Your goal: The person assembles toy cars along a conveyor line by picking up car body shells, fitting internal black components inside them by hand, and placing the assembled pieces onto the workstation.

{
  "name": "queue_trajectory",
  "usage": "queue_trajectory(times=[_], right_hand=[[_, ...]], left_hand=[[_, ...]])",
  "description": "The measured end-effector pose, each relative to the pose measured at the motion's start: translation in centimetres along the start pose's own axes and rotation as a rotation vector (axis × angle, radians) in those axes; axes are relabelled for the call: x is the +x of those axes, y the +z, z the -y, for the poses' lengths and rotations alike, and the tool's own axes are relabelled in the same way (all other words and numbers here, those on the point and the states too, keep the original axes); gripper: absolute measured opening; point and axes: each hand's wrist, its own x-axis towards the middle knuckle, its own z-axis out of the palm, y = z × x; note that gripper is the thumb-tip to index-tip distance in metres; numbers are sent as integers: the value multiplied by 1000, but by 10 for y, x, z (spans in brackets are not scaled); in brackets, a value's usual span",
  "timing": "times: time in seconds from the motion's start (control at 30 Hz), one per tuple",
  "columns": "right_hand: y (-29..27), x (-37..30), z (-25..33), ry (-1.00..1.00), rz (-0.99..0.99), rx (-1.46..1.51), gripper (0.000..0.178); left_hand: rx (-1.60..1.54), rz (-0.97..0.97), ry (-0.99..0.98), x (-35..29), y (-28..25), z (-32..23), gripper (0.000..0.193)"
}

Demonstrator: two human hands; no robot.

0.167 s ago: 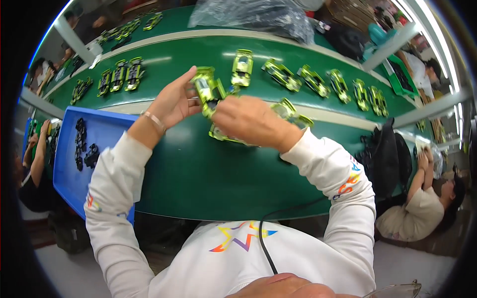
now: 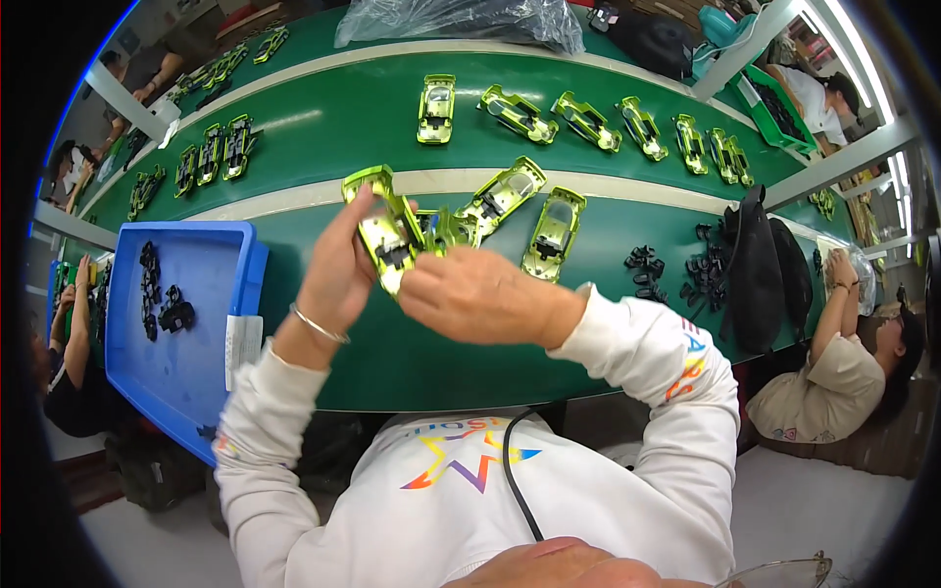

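Observation:
My left hand (image 2: 338, 265) grips a lime-green toy car body (image 2: 382, 230), tilted with its open inner side showing, grey and black inside. My right hand (image 2: 480, 299) is closed, its fingertips pinched together at the lower end of that car body. Whatever sits between those fingertips is hidden. Just beyond my hands, a second green car body (image 2: 505, 201) lies at a slant on the table. Another car body (image 2: 554, 235) rests to its right, and part of a further green one (image 2: 446, 233) shows behind my right hand.
A blue tray (image 2: 250, 279) with a few black parts (image 2: 176, 312) stands at left. Small black parts (image 2: 704, 269) and a black bag (image 2: 755, 274) are at right. Several green cars (image 2: 588, 122) line the raised green strip (image 2: 323, 147) beyond. A person (image 2: 833, 377) sits at right.
The toy car body in my left hand has shifted slightly left and toward me. My right hand has drawn down to its lower end, uncovering the car bodies behind. The whole view has shifted slightly.

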Motion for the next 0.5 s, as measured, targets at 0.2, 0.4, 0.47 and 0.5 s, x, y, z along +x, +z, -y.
queue_trajectory(times=[0.2,0.4,0.47,0.5], right_hand=[[8,-44,44,58,47,64,25],[13,-62,61,-43,276,-12,19],[8,-61,68,-12,477,-14,8],[5,-61,72,31,485,-45,5]], left_hand=[[-152,-208,74,-36,-29,65,41],[-101,-281,-14,-46,-60,57,38],[-136,-223,-26,-41,-65,57,38],[-143,-206,-35,-40,-68,56,38]])
